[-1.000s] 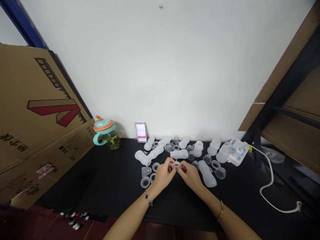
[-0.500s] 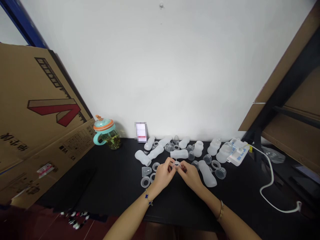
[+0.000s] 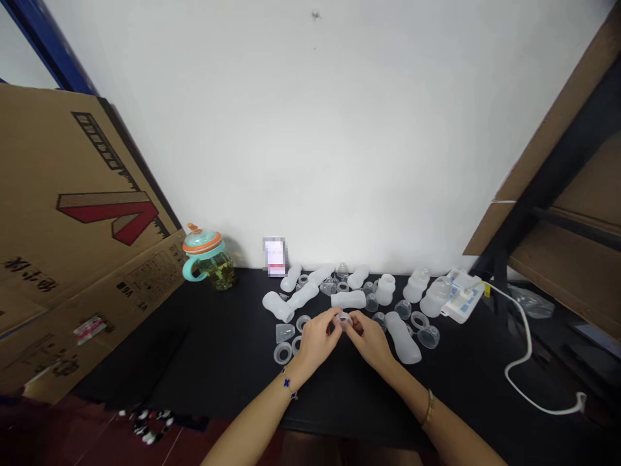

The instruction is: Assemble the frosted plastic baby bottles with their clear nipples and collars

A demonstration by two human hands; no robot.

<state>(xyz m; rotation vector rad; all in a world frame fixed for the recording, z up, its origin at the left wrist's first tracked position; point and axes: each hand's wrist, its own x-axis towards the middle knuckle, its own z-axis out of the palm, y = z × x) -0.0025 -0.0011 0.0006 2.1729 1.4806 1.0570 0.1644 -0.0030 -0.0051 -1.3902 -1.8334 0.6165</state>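
Between the fingertips of both hands is a whitish bottle collar ring [image 3: 344, 318]; whether a clear nipple sits inside it I cannot tell. My left hand [image 3: 318, 335] pinches its left side, with a chain bracelet on that wrist. My right hand [image 3: 369, 338] is closed on its right side. Just beyond the hands lies a frosted white baby bottle [image 3: 348, 299] on its side. Another bottle [image 3: 403, 338] lies to the right of my right hand. Left of my left hand are a loose ring [image 3: 282, 353] and a clear cap [image 3: 284, 332].
Several more bottles, rings and clear domed caps [image 3: 429, 336] are spread along the black table [image 3: 228, 362]. A power strip [image 3: 463, 301] with a white cable [image 3: 526, 336] stands right. At left are a tea jug [image 3: 213, 262] and cardboard box [image 3: 97, 226]. A blurred screen [image 3: 275, 257] leans on the wall.
The collar ring has tilted slightly between my fingers. Both hands stay in nearly the same place, and the parts on the table have not moved.
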